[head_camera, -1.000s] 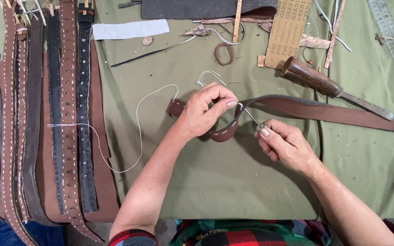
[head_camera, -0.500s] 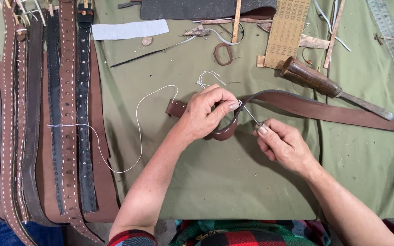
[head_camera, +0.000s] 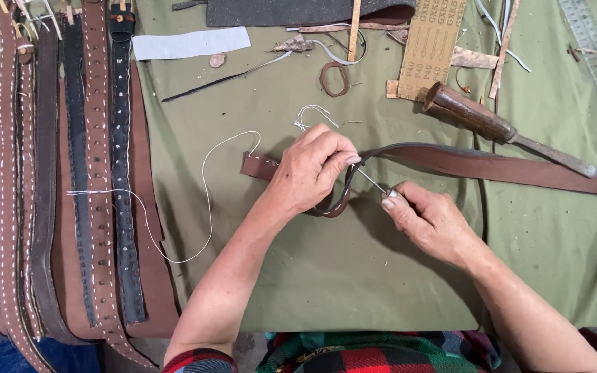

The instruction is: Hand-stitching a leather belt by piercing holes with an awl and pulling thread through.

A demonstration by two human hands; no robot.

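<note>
Olive-green cloth (head_camera: 354, 290) covers the whole bench, and right in the middle of it the work is under way. The left hand (head_camera: 309, 173) sits on a brown leather strap (head_camera: 492, 166), fingers curled together and pinching it where it folds over into a loop, with the strap's short end poking out to the left of the knuckles and the long run stretching off to the right edge of the view. The right hand (head_camera: 430, 221) is just beside it, thumb and forefinger clamped on a thin metal needle (head_camera: 373, 184) whose other end meets the strap at the left hand's fingertips. White thread (head_camera: 205, 200) trails away from under the left hand in a wide loose curve across the cloth, reaching over to the far left. Over there, a row of finished belts (head_camera: 70, 179), dark and brown, many stitched in white, lies side by side along the edge. Above the strap rests a wooden-handled awl (head_camera: 499, 128), tilted, with its metal shaft pointing right. Near the top lie a small leather ring (head_camera: 334, 78), a tan perforated strip (head_camera: 437, 48), a pale grey strip (head_camera: 189, 43) and a dark sheet (head_camera: 298, 10). At the bottom shows a plaid sleeve (head_camera: 202, 360).
</note>
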